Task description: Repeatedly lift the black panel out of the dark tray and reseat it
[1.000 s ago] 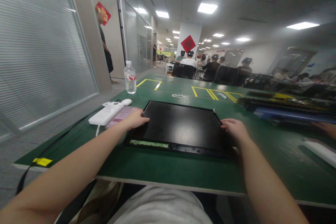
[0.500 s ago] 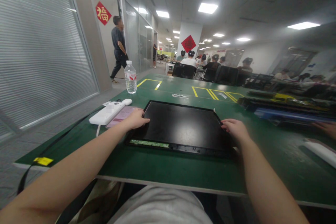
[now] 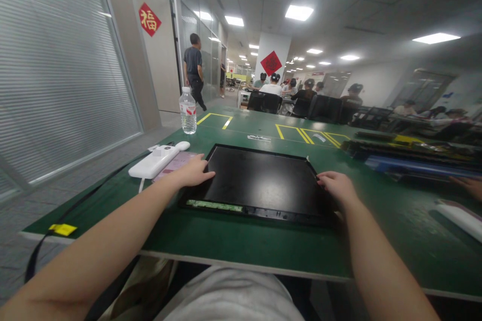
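Note:
A black LCD screen panel (image 3: 259, 175) lies flat on the green table in front of me. A narrow green circuit board (image 3: 214, 205) runs along the left part of its near edge. My left hand (image 3: 193, 170) grips the panel's left edge, with the thumb over the border and the other fingers at the side. At the opposite edge, my right hand (image 3: 336, 184) holds the border between thumb and bent fingers. The undersides of both hands are hidden.
Left of the panel are a white device (image 3: 153, 160) with a cable and a pinkish phone (image 3: 176, 164). A water bottle (image 3: 188, 111) stands behind them. Dark and blue strip-like parts (image 3: 410, 160) are stacked at right, near another person's hand (image 3: 469, 185). People sit farther back.
The walking person in the background has moved right, past the doorway. My left index finger has shifted slightly; the panel and my right hand look still.

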Tool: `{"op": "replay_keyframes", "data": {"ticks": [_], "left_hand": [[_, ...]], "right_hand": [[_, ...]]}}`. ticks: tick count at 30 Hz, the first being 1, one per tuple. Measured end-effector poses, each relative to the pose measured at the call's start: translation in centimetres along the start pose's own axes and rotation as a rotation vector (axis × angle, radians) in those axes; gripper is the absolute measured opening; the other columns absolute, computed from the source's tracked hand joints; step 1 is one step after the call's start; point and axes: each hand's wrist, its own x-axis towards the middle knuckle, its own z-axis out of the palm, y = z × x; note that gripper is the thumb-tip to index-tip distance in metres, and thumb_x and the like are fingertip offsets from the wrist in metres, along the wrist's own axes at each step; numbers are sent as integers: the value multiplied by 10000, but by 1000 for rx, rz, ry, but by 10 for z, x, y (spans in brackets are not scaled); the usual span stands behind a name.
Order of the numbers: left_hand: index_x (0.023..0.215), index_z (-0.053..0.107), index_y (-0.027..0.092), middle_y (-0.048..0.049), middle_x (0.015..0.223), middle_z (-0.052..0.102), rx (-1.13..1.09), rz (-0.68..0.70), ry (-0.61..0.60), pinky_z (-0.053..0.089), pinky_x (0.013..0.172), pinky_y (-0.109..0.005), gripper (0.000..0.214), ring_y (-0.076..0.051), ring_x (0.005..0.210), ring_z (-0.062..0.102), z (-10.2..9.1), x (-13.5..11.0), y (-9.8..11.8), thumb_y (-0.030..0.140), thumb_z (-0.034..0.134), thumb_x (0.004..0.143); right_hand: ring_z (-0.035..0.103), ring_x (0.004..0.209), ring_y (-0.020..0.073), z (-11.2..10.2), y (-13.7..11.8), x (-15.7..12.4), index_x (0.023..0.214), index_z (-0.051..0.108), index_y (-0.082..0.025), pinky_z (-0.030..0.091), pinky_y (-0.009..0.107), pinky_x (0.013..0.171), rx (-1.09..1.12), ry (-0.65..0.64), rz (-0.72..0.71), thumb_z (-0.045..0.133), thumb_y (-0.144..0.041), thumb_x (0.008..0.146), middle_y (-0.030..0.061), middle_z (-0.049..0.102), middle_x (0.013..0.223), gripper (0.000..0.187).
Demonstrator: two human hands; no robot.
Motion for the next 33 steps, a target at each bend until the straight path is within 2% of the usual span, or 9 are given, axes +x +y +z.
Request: {"op": "replay_keyframes", "data": {"ticks": [5, 8, 12, 16, 21, 27, 33], "left_hand": [[1239, 650, 129, -217, 1433, 528, 32, 42, 9, 352, 1113, -390, 545, -362, 1369, 448, 1, 0, -1, 459, 576, 812], [1341, 579, 125, -212, 1468, 494, 7, 134, 7, 351, 1120, -400, 635, -353, 1362, 459, 0, -3, -2, 475, 594, 811], [1370, 557, 146, -183, 1501, 466, -15, 278, -87, 331, 1141, -387, 712, -325, 1376, 444, -6, -9, -1, 557, 626, 793], [1405, 525, 202, -145, 1546, 415, -55, 335, -183, 316, 1153, -414, 742, -321, 1410, 394, -13, -16, 2, 570, 659, 775], [1388, 535, 212, -120, 1464, 513, -105, 436, -197, 375, 1112, -380, 735, -293, 1328, 493, -19, -20, 5, 521, 716, 746], [1385, 537, 219, -122, 1494, 480, -107, 458, -232, 370, 1117, -390, 756, -303, 1350, 472, -22, -21, 3, 470, 763, 709], [1399, 522, 227, -124, 1520, 448, -103, 469, -254, 358, 1129, -406, 791, -315, 1383, 434, -24, -23, 1, 459, 778, 688]], "right_hand": [[654, 687, 183, -1, -1, -1, 922, 775, -197, 461, 269, 622, -10, 7, -16, 559, -259, 713, 55, 762, 800, 307], [660, 704, 188, -2, -3, -3, 928, 776, -199, 466, 275, 643, -29, 9, -27, 562, -259, 720, 53, 763, 803, 305], [672, 759, 199, -3, -10, -8, 932, 778, -208, 474, 286, 689, -81, 8, -14, 556, -243, 733, 46, 764, 827, 301], [680, 888, 230, -2, -14, -12, 906, 784, -223, 480, 306, 775, -156, 41, -75, 567, -262, 754, 52, 766, 912, 268], [676, 974, 244, 1, -13, -12, 963, 784, -238, 489, 324, 850, -158, -29, -169, 556, -269, 774, 51, 761, 1021, 298], [656, 1070, 247, 3, -14, -14, 1085, 766, -245, 461, 339, 957, -137, -182, -209, 580, -251, 762, 42, 741, 1121, 373], [641, 1114, 253, 3, -16, -15, 1076, 770, -226, 434, 344, 1006, -125, -200, -203, 579, -257, 783, 52, 731, 1157, 351]]}}
